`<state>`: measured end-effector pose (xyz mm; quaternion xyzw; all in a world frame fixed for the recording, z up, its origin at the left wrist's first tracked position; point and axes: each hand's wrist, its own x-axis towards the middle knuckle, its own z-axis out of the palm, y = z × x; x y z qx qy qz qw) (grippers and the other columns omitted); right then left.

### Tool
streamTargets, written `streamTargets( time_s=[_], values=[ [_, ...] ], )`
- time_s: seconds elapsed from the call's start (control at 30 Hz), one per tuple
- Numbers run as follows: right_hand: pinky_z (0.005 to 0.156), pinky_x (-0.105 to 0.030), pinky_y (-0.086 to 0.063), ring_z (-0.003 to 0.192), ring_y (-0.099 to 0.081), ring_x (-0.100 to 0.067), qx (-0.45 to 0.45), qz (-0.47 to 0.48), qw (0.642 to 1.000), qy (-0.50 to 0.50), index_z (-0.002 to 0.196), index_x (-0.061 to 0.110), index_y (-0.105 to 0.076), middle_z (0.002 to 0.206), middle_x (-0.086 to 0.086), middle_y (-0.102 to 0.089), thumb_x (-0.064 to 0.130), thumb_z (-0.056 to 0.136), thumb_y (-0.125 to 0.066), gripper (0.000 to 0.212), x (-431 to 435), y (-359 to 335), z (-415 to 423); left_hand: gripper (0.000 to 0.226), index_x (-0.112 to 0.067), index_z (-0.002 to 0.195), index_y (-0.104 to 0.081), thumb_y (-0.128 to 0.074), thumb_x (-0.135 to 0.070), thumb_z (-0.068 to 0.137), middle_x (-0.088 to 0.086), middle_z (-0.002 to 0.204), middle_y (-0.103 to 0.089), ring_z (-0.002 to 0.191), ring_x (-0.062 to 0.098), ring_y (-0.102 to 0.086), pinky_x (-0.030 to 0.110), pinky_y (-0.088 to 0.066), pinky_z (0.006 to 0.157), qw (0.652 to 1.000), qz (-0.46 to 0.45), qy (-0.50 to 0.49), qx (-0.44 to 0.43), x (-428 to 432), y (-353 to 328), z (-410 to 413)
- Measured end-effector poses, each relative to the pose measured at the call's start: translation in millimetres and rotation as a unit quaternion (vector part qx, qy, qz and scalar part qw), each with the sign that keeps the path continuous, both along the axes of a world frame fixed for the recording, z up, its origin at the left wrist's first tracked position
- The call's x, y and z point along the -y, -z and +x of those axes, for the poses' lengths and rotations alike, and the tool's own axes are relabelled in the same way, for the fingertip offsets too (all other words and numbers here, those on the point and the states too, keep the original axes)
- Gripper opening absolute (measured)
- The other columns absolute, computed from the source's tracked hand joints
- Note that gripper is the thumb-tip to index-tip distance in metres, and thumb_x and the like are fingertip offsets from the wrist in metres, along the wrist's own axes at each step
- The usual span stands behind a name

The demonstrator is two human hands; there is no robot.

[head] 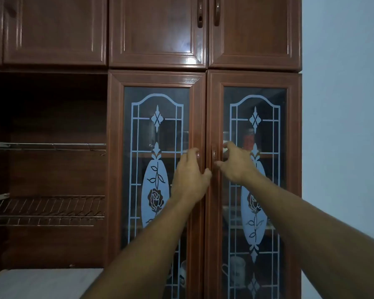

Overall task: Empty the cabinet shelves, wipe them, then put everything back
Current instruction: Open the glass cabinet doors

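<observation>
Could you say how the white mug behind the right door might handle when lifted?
The white mug looks ceramic: probably rigid, and breakable if knocked. Its side handle should allow a firm grip.

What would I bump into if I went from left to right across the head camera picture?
Wire dish rack → frosted rose on the left glass door → left hand → right hand → pale blue wall.
</observation>
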<state>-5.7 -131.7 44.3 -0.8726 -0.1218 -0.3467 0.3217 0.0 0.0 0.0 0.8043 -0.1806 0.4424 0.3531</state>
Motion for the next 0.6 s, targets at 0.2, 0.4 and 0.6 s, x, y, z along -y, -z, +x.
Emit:
streamTargets(
  time_s=[0.2, 0.4, 0.6],
  values=[
    [0.067, -0.015, -0.038, 0.094, -0.052, -0.011, -0.036, 0.110, 0.992, -0.042, 0.136, 0.011, -0.045, 0.111, 0.002, -0.053, 0.015, 0.093, -0.063, 0.046, -7, 10, 18, 0.044, -0.018, 0.130, -0.050, -0.066, -0.017, 0.089, 0.000, 0.119, -0.056, 0.109, 0.014, -0.055, 0.032, -0.051, 0.092, 0.992, -0.097, 0.044, -0.062, 7, 16, 15],
    [0.061, -0.014, -0.039, 0.077, -0.054, -0.006, -0.049, 0.129, 0.989, -0.046, 0.132, 0.010, -0.047, 0.086, 0.004, -0.056, 0.010, 0.095, -0.060, 0.040, -9, 14, 25, 0.043, -0.014, 0.131, -0.053, -0.065, -0.015, 0.090, 0.002, 0.118, -0.058, 0.105, 0.014, -0.057, 0.027, -0.050, 0.093, 0.992, -0.093, 0.047, -0.076, 2, 22, 22],
    [0.057, -0.015, -0.038, 0.072, -0.055, -0.004, -0.038, 0.128, 0.990, -0.053, 0.130, 0.012, -0.048, 0.084, 0.005, -0.057, 0.011, 0.096, -0.058, 0.036, -7, 16, 17, 0.049, -0.016, 0.138, -0.049, -0.064, -0.017, 0.092, 0.002, 0.123, -0.059, 0.104, 0.012, -0.058, 0.024, -0.050, 0.091, 0.989, -0.090, 0.058, -0.103, 1, 23, 17]
  ],
)
